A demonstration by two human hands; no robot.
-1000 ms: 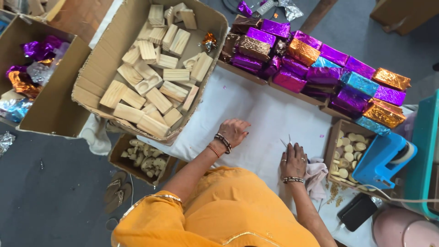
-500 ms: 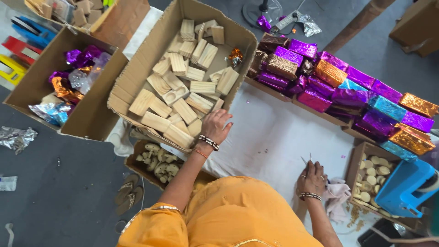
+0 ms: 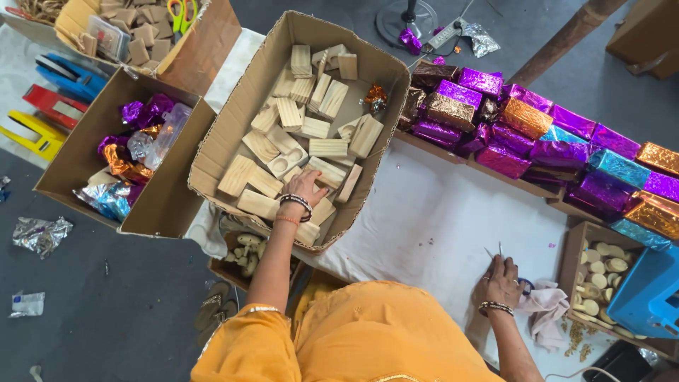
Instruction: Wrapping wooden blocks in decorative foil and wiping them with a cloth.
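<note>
Reaching further than half a second before, the left hand (image 3: 305, 185) had gone from the near edge of the cardboard box (image 3: 244, 106) to well inside it, fingers curled down over a pale wooden block (image 3: 317, 172) near the front of the heap; whether it had truly gripped the block could not be told. The right hand (image 3: 501, 281) had stayed low on the white-covered bench (image 3: 438, 219), closed round a pair of scissors (image 3: 495, 252) whose thin tips pointed away from the person, seemingly parked there while the other arm stretched. That box held loose wooden blocks, some with round hollows, plus one crumpled scrap of orange foil (image 3: 375, 95). Just left of it a second carton (image 3: 85, 155) held crumpled purple, orange and silver foil. Along the far side of the bench, foil-wrapped blocks (image 3: 537, 134) in purple, copper and teal sat stacked in rows. A small tray (image 3: 576, 244) by the right hand contained pale round wooden discs, with a pink cloth (image 3: 544, 304) just beside it.
</note>
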